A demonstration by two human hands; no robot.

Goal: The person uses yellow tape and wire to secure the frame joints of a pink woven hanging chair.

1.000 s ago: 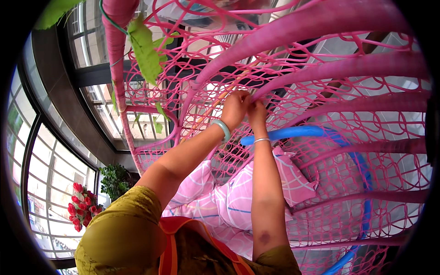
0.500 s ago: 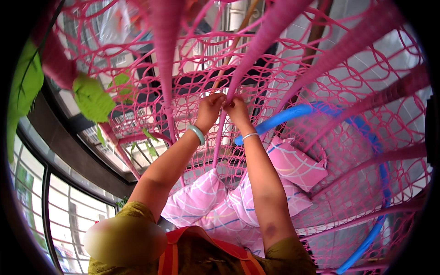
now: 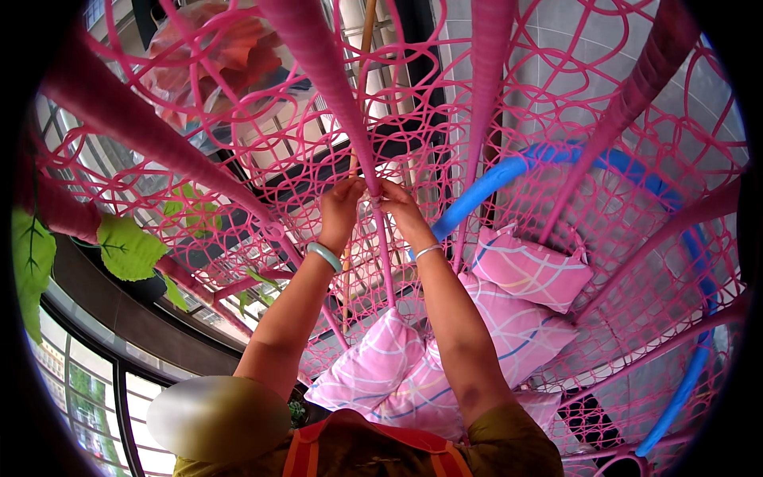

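Note:
Both of my hands are raised to a slim pink-wrapped rod (image 3: 332,71), one of several bars that run through a pink open net (image 3: 413,103). My left hand (image 3: 342,205) is closed at the rod's left side, its thumb and fingers bent toward it. From the right, my right hand (image 3: 400,208) grips the same rod with bent fingers. A small ridge or knot shows on the rod between the hands. Whether a loose cord end is pinched there is too small to tell. Below the hands, the rod runs down toward pink patterned cushions (image 3: 367,359).
More pink-wrapped bars (image 3: 183,159) slant on both sides. A blue tube (image 3: 485,191) curves around the right. Green artificial leaves (image 3: 131,248) hang at left, near a barred window (image 3: 87,397). A clear bag with reddish contents (image 3: 218,60) lies beyond the net at upper left.
The view has shifted, so the bars and cushions sit differently in the picture. My hands stay at the same rod, and the fingers of both have moved slightly around it.

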